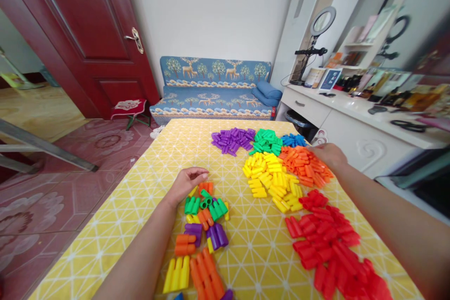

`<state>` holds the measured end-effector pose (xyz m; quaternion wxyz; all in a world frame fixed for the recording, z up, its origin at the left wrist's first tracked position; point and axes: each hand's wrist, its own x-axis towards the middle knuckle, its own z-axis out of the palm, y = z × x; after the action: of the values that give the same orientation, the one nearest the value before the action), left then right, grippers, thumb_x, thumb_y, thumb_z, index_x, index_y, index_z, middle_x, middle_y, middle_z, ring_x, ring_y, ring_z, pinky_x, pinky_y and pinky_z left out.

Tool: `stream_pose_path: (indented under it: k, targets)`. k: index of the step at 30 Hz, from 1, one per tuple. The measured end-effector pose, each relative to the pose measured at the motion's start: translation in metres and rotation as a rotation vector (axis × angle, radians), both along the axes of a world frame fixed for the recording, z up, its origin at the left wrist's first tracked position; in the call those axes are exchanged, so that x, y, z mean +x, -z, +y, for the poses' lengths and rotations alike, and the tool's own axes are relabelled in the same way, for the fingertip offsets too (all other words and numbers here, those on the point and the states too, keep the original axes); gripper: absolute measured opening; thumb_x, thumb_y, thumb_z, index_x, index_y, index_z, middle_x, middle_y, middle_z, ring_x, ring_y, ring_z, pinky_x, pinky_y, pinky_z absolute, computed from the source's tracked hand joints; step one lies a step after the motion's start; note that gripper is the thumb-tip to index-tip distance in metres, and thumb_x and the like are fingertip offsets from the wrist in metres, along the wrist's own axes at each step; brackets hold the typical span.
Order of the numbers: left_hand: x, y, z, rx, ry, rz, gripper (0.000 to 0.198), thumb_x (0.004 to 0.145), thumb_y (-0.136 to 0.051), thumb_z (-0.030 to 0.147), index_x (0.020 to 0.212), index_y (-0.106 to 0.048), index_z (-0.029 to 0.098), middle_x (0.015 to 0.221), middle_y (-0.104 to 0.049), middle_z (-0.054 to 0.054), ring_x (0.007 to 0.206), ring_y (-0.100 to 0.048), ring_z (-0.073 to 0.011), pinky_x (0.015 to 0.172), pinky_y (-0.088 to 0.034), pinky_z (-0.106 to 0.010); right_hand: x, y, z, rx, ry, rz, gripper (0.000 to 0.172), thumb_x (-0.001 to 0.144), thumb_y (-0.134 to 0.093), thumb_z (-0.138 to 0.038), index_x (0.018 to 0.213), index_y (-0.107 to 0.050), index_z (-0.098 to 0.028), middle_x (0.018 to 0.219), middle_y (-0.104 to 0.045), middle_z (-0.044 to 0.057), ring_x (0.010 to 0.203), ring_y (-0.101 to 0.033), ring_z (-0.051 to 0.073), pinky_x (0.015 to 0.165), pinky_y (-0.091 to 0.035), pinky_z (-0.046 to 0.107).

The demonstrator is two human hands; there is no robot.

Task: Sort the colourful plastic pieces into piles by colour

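Note:
My left hand (188, 183) is at the far end of a mixed group of plastic tube-shaped blocks, thumb and fingers closed together; whatever they may hold does not show. Just below it are an orange block (206, 187) and green blocks (218, 208). Purple blocks (217, 236) and yellow blocks (176, 274) lie nearer to me. At the right table edge, my right hand (329, 155) is beside the orange pile (305, 166) and the blue pile (294, 140). Its fingers are mostly hidden from view.
On the yellow patterned tablecloth (140, 225) lie a purple pile (233, 140), a green pile (267, 141), a yellow pile (272, 176) and a long red pile (330, 243). A blue sofa (214, 98) stands beyond. To the right is a white dresser (362, 126).

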<state>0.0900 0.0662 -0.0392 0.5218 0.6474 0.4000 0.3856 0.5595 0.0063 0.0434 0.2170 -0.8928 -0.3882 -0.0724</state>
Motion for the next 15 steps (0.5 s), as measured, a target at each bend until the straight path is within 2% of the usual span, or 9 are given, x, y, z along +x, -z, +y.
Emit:
stream_pose_path:
  k: [2,4,6,8,11,13,15]
  targets:
    - [0.0,0.0,0.0,-0.005,0.005,-0.02,0.034,0.066,-0.075,0.042,0.087,-0.072,0.015,0.086,-0.074,-0.008,0.079,-0.066,-0.0203,0.076,-0.051,-0.03,-0.022,-0.006,0.004,0.002,-0.013,-0.028,0.042,0.077,-0.059,-0.048,0.094,-0.072,-0.012,0.091,-0.063,0.018,0.082,-0.059,0.024,0.064,-0.037,0.034]
    - [0.0,0.0,0.0,-0.007,0.006,-0.032,0.034,0.066,-0.075,0.042,0.087,-0.072,0.015,0.086,-0.073,-0.007,0.079,-0.066,-0.0201,0.076,-0.051,-0.03,-0.057,-0.011,0.009,0.071,-0.118,-0.044,0.039,0.08,-0.056,-0.045,0.102,-0.07,-0.016,0.101,-0.062,0.015,0.085,-0.059,0.023,0.068,-0.039,0.034]
    - [0.0,0.001,0.0,-0.009,0.002,-0.041,0.034,0.066,-0.076,0.041,0.086,-0.072,0.015,0.085,-0.073,-0.007,0.078,-0.066,-0.0197,0.076,-0.051,-0.03,-0.104,-0.013,0.011,0.186,-0.327,-0.008,0.033,0.08,-0.057,-0.04,0.1,-0.07,-0.017,0.1,-0.062,0.011,0.079,-0.059,0.02,0.071,-0.042,0.033]
    - [0.0,0.002,0.0,-0.015,0.003,-0.051,0.034,0.066,-0.075,0.041,0.086,-0.072,0.014,0.082,-0.073,-0.006,0.076,-0.065,-0.0189,0.074,-0.05,-0.029,-0.158,-0.009,0.008,0.277,-0.6,0.142,0.028,0.079,-0.059,-0.037,0.095,-0.07,-0.017,0.094,-0.063,0.008,0.072,-0.058,0.016,0.072,-0.045,0.031]
    - [-0.001,0.003,0.001,-0.013,0.008,-0.067,0.035,0.07,-0.071,0.044,0.088,-0.073,0.014,0.077,-0.072,-0.005,0.071,-0.063,-0.0167,0.069,-0.049,-0.027,-0.236,0.007,-0.013,0.252,-0.957,0.383,0.025,0.078,-0.063,-0.037,0.096,-0.069,-0.02,0.096,-0.064,0.005,0.082,-0.06,0.016,0.077,-0.047,0.031]
    - [-0.002,0.004,0.002,-0.006,-0.007,-0.08,0.036,0.073,-0.068,0.046,0.089,-0.073,0.014,0.075,-0.071,-0.005,0.066,-0.061,-0.0149,0.065,-0.048,-0.025,-0.275,0.019,-0.035,0.161,-1.191,0.464,0.035,0.073,-0.069,-0.039,0.105,-0.067,-0.024,0.111,-0.061,0.006,0.102,-0.057,0.019,0.09,-0.044,0.034]
    - [-0.003,0.003,0.003,-0.008,-0.032,-0.094,0.037,0.074,-0.067,0.048,0.088,-0.072,0.014,0.074,-0.07,-0.005,0.063,-0.06,-0.0133,0.063,-0.047,-0.024,-0.301,0.03,-0.056,0.04,-1.36,0.442,0.058,0.064,-0.076,-0.048,0.117,-0.062,-0.03,0.13,-0.051,0.006,0.121,-0.046,0.024,0.101,-0.036,0.041]
